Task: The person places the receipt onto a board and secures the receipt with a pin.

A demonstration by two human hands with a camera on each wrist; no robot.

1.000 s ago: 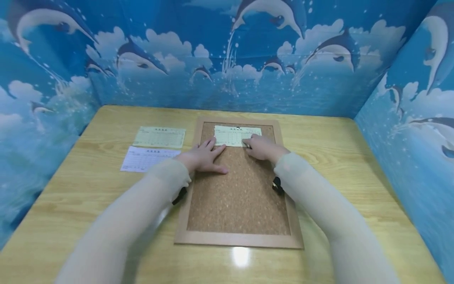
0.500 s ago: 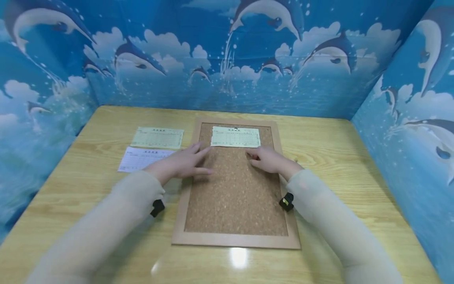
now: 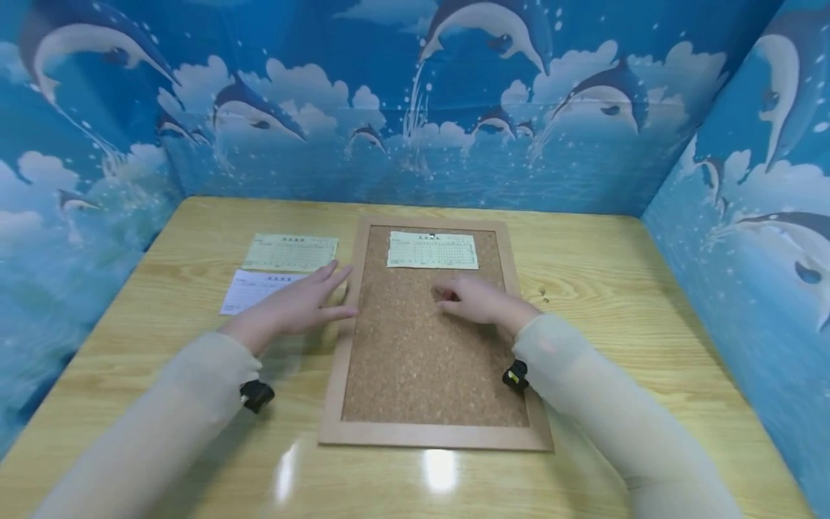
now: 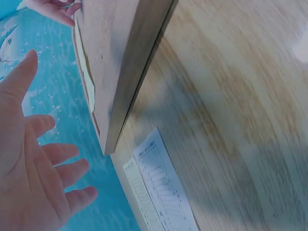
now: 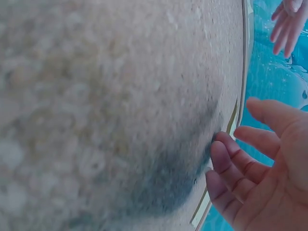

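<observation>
A cork board (image 3: pixel 428 367) with a wooden frame lies on the table. A pale green printed slip (image 3: pixel 431 254) lies along its top, with a small dark pin (image 3: pixel 432 236) at the slip's upper edge. My left hand (image 3: pixel 292 303) hovers beside the board's left frame, fingers spread and holding nothing. Over the cork, just below the slip, is my right hand (image 3: pixel 476 297). Its fingers are loosely bent; in the right wrist view the thumb stands apart from them and nothing shows between. My left forearm and hand partly cover a white printed slip (image 3: pixel 256 285) on the table.
Another green slip (image 3: pixel 292 251) lies on the table (image 3: pixel 609 346) behind the white one. A few tiny gold-coloured bits (image 3: pixel 544 294) lie right of the board. A blue dolphin-print curtain (image 3: pixel 415 166) encloses the back and sides.
My left hand has lifted off the board and moved left past its frame. My right hand has left the slip's lower right corner and come down a little over the cork.
</observation>
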